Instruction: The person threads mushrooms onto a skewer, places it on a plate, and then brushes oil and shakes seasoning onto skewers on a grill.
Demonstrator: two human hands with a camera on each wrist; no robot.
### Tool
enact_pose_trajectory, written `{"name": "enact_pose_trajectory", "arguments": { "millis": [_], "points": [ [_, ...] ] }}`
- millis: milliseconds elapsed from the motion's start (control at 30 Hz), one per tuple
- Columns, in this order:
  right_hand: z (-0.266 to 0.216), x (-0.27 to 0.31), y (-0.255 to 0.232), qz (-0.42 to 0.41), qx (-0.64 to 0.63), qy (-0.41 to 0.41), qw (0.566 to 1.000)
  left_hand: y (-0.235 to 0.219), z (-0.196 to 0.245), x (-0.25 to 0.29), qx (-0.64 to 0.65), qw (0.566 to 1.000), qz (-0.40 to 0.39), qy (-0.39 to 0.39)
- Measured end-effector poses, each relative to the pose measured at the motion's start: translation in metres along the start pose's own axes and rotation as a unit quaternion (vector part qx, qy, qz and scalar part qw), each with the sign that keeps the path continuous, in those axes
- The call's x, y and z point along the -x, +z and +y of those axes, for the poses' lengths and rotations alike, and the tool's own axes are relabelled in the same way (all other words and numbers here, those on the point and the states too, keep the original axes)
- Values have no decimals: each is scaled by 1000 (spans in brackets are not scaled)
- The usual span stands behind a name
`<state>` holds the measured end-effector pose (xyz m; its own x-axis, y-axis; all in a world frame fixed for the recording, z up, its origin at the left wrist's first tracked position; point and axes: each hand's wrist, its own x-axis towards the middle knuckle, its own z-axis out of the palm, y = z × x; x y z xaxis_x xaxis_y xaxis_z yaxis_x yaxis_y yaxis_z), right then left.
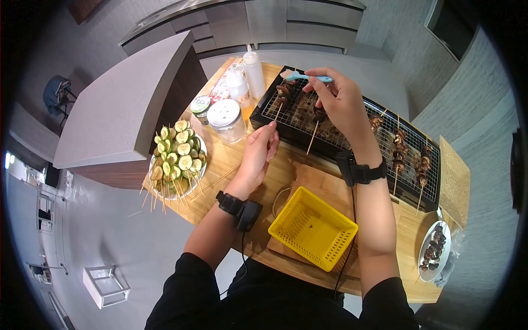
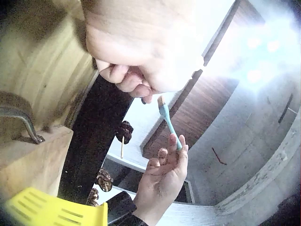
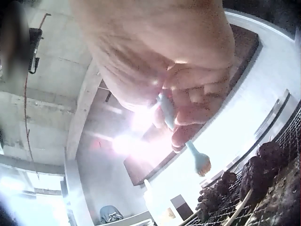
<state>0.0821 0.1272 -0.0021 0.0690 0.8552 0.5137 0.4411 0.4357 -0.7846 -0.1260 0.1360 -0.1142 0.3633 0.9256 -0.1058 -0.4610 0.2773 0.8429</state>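
My right hand [image 1: 345, 107] holds a light blue basting brush [image 1: 314, 78] above the far left end of the black charcoal grill [image 1: 292, 135]. The brush's pale bristles point left, over a dark meat skewer [image 1: 284, 94]. At the grill's near left edge, my left hand [image 1: 256, 157] pinches the stick end of that skewer. Several more browned skewers lie across the wire grate, among them one meat skewer [image 1: 398, 151] toward the right. Seen from the right wrist, the brush head [image 3: 201, 164] hangs close over the meat [image 3: 256, 172].
Left of the grill stand squeeze bottles [image 1: 253, 71], a shaker jar [image 1: 226, 122] and a plate of zucchini skewers [image 1: 179, 154]. A yellow basket [image 1: 313, 228] rests on a wooden board [image 1: 305, 179] in front. At far right sits a white plate [image 1: 426, 263] with a meat skewer.
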Motion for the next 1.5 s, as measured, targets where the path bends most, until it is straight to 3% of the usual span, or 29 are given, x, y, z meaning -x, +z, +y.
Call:
{"name": "enact_pose_trajectory", "arguments": {
  "millis": [133, 233, 500, 1500],
  "points": [
    [1, -3, 0, -24, 41, 19, 999, -2, -2, -1, 5, 1000, -9, 7],
    [-5, -8, -2, 1, -7, 10, 1000, -1, -2, -2, 14, 1000, -12, 10],
    [-13, -30, -20, -60, -14, 40, 997, 7, 0, 0, -2, 1000, 7, 6],
    [-6, -29, -6, 27, 96, 18, 995, 18, 2, 3, 0, 1000, 5, 11]
  ]
}}
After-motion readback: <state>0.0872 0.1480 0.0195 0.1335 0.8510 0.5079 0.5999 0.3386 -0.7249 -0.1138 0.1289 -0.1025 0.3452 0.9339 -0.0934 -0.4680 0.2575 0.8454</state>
